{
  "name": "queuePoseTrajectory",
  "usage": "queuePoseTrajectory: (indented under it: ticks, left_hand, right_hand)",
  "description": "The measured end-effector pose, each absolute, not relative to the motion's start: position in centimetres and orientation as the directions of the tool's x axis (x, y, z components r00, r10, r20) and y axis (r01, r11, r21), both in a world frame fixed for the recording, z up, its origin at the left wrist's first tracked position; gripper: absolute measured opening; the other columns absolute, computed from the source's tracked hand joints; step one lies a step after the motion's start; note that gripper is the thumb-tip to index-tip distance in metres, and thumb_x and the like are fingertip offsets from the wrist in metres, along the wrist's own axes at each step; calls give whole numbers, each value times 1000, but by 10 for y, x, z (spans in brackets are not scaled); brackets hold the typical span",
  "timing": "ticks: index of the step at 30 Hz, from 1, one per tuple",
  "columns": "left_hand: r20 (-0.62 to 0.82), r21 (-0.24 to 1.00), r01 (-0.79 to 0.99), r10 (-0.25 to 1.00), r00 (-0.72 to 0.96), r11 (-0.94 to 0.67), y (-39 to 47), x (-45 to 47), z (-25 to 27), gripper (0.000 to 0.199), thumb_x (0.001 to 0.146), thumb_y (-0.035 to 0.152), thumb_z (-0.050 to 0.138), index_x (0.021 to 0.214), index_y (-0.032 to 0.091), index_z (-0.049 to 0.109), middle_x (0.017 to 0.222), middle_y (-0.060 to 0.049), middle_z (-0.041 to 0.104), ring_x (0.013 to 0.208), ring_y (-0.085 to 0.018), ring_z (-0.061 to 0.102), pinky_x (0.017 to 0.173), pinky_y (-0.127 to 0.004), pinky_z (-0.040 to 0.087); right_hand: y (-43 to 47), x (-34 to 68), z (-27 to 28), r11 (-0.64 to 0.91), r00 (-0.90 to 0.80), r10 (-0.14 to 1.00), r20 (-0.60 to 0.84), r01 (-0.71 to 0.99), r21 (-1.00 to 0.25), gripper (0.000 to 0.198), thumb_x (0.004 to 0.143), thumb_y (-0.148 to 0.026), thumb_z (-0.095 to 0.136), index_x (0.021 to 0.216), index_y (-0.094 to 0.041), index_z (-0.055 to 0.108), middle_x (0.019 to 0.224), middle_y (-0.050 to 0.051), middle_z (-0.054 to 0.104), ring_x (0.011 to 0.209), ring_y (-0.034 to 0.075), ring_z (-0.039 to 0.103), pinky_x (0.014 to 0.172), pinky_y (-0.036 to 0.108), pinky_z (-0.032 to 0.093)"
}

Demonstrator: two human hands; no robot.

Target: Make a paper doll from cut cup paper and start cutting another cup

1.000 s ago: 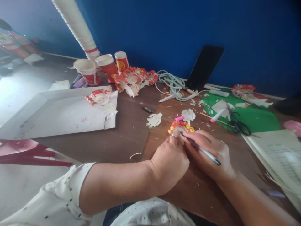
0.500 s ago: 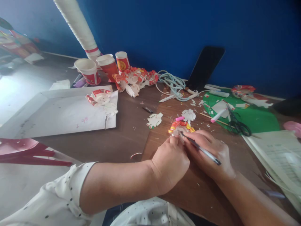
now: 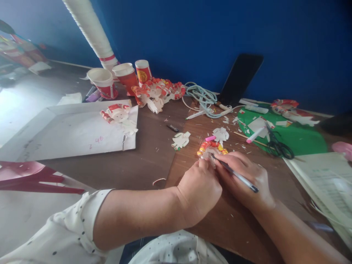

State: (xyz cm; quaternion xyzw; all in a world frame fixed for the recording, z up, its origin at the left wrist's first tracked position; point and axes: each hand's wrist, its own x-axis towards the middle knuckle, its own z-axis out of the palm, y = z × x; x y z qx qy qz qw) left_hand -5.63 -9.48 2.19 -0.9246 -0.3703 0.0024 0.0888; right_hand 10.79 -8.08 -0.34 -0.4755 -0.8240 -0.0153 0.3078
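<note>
A small paper doll [image 3: 212,147] with curled red and yellow paper hair lies low over the table in front of me. My left hand [image 3: 202,189] is closed on its lower edge, the fingertips pinching the white paper. With my right hand [image 3: 246,178] I grip a pen [image 3: 239,176], its tip on the doll's white part and its dark end pointing down toward me. My fingers hide much of the doll. Just beyond it are a pink marker cap [image 3: 210,138] and a white paper cutout [image 3: 220,135] shaped like a dress; another cutout [image 3: 181,140] lies to the left.
Paper cups [image 3: 102,82] and finished-looking curled dolls [image 3: 158,91] stand at the back left. A phone [image 3: 240,79] leans on the blue wall beside a coiled cable [image 3: 202,98]. Scissors [image 3: 277,145] and a marker [image 3: 255,135] lie on a green sheet [image 3: 308,139]. A white envelope [image 3: 68,132] is at left.
</note>
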Motion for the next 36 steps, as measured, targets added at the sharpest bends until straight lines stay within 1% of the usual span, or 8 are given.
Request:
queuePoseTrajectory:
  ticks: [10,15,20,26,31,36]
  left_hand:
    - [61,-180,688,690,722,-703,-95,-57,23,38,90,13,39,117,4,65,108,-18,67,97,-21,62,82,-30,49]
    - [52,-179,680,683,728,-711,-95,-57,23,39,90,13,38,117,3,65,106,-18,68,99,-22,61,85,-32,48]
    - [58,-179,685,688,724,-706,-96,-57,23,39,91,13,37,117,3,65,109,-18,67,99,-22,62,85,-31,48]
    - [66,-172,692,692,719,-701,-96,-57,22,38,90,13,39,116,3,65,107,-18,68,96,-21,62,80,-30,49]
    - [64,-165,692,693,718,-702,-96,-57,23,39,90,12,38,117,3,65,107,-18,68,96,-22,62,79,-30,50]
    - [42,-165,681,685,727,-713,-95,-57,24,39,90,12,37,116,3,65,105,-18,68,98,-23,62,83,-32,49]
  right_hand:
    - [-81,110,-4,552,-365,780,509,784,-284,22,86,-20,64,108,-21,65,100,5,69,86,17,67,77,25,49]
    - [-81,110,-3,549,-366,781,505,789,-276,21,87,-21,63,108,-20,65,101,5,69,86,17,67,75,25,49]
    - [-82,110,-3,545,-363,782,507,793,-273,21,87,-21,63,108,-21,65,101,5,69,86,17,67,74,25,49]
    - [-82,110,-3,559,-368,779,507,774,-297,24,85,-19,64,109,-21,64,102,5,69,88,17,67,78,25,50]
    - [-81,110,-4,558,-368,778,509,777,-292,22,87,-20,63,108,-21,64,101,5,69,87,17,67,78,27,50]
    - [-82,109,-4,558,-371,784,497,773,-303,22,87,-20,62,109,-21,64,102,6,69,87,18,67,78,27,50]
